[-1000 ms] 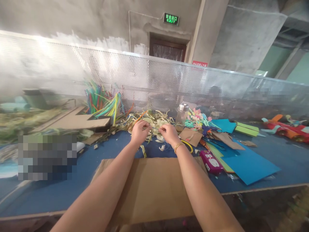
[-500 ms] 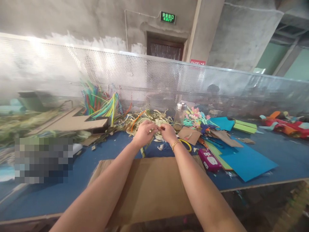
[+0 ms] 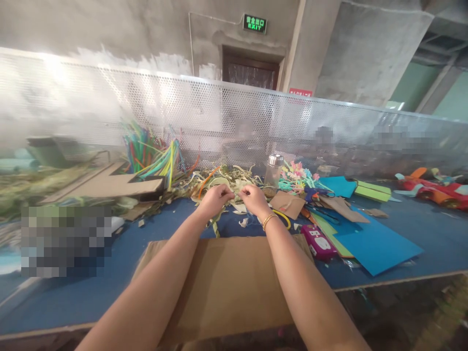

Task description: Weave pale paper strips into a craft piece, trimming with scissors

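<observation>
Over the near edge of a heap of pale green and cream dried strips (image 3: 241, 176), both hands are raised with a small gap between them. The fingertips of my left hand (image 3: 216, 200) are pinched together. My right hand (image 3: 253, 199), with a gold bracelet (image 3: 268, 220) on its wrist, is pinched the same way, fingertips facing the left. Whatever is between the fingers is too small to make out. Below the forearms lies a brown cardboard sheet (image 3: 234, 282) at the front of the blue table (image 3: 113, 273).
Right of my hands are a clear bottle (image 3: 273, 171), a purple box (image 3: 319, 243), blue sheets (image 3: 376, 243), scissors with a yellow handle (image 3: 284, 220) and pastel flowers (image 3: 298, 174). Leftward stand colourful pipe cleaners (image 3: 153, 155) near cut cardboard (image 3: 98, 184). A perforated metal screen (image 3: 204, 109) runs behind.
My hands have drawn slightly apart: their fingertips met before, and now a gap shows between them. The things on the table stay in place.
</observation>
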`<control>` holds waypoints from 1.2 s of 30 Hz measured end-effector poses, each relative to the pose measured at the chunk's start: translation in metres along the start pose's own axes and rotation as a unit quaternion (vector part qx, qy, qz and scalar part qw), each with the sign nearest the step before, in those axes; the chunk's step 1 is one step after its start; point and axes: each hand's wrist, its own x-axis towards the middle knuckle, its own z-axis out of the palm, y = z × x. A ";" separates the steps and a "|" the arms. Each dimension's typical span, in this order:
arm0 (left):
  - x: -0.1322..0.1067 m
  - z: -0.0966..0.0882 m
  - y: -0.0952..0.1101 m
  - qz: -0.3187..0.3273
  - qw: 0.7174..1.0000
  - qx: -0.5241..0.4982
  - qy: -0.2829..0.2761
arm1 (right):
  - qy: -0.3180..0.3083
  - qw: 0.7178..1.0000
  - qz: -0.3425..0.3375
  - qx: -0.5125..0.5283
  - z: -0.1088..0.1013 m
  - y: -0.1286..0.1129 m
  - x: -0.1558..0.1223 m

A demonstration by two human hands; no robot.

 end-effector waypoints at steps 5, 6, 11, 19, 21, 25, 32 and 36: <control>-0.001 -0.001 0.006 -0.005 1.000 0.008 -0.004 | -0.009 0.998 0.036 0.044 0.000 -0.004 0.000; -0.001 -0.001 0.006 -0.005 1.000 0.013 -0.002 | -0.012 0.998 0.041 0.056 -0.001 -0.005 0.000; -0.001 0.000 0.005 -0.005 0.999 0.041 0.006 | -0.028 0.996 -0.002 0.089 -0.004 -0.015 -0.004; -0.005 0.001 0.004 -0.022 0.998 -0.057 -0.005 | -0.035 0.991 -0.072 0.108 -0.011 -0.012 -0.001; -0.006 0.001 0.005 -0.035 0.995 -0.095 -0.005 | -0.007 0.995 -0.054 0.081 -0.011 -0.004 0.001; -0.006 0.002 0.003 -0.032 0.995 -0.093 -0.004 | -0.021 0.997 -0.068 0.009 -0.008 0.002 0.001; -0.007 0.003 0.000 -0.025 0.996 -0.081 -0.014 | -0.028 0.993 -0.088 -0.073 -0.006 -0.011 -0.004; -0.008 0.005 0.000 -0.056 0.992 -0.112 0.009 | -0.017 0.992 -0.076 -0.102 -0.006 -0.016 -0.006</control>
